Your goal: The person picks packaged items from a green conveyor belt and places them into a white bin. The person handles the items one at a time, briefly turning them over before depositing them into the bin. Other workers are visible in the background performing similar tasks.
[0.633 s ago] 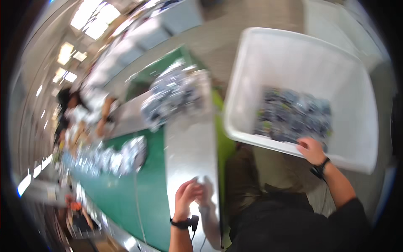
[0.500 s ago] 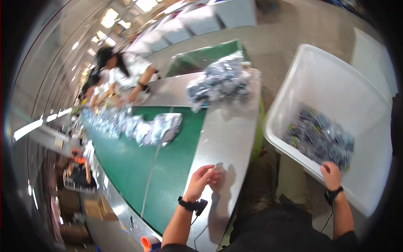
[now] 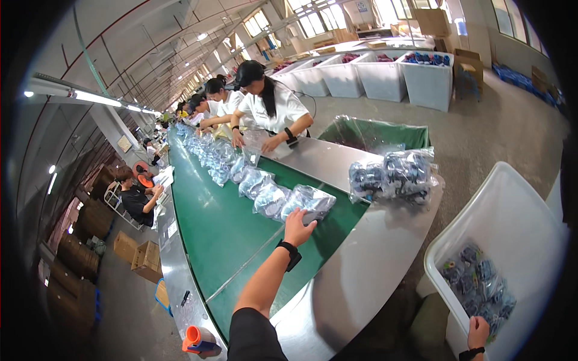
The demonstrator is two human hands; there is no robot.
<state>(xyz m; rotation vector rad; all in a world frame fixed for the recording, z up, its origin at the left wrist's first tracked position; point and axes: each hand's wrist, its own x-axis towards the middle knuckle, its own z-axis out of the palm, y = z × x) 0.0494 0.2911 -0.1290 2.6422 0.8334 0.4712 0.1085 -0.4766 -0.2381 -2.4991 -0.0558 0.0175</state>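
My left hand (image 3: pixel 298 227) reaches over the green conveyor belt (image 3: pixel 241 256), thumb and fingers closed on the near end of a clear plastic bag (image 3: pixel 308 201) with blue-grey contents. That bag lies at the near end of a row of similar bags (image 3: pixel 220 157) along the belt. At the lower right my right hand (image 3: pixel 478 331) is curled in beside the white bin (image 3: pixel 448 283), with nothing visible in its fingers. Inside the bin lie several bagged blue-grey items (image 3: pixel 478 280); their exact kind is hard to make out.
More bagged items (image 3: pixel 394 174) are heaped on the metal table edge (image 3: pixel 355 259). Behind it stands a green-lined container (image 3: pixel 385 135). Co-workers (image 3: pixel 271 108) stand along the belt's far side; another person (image 3: pixel 138 195) sits at left. An orange-topped container (image 3: pixel 198 340) stands at the near left edge.
My left hand has moved from above the metal edge forward over the belt to the nearest bag. The view has swung; my right hand stays by the bin.
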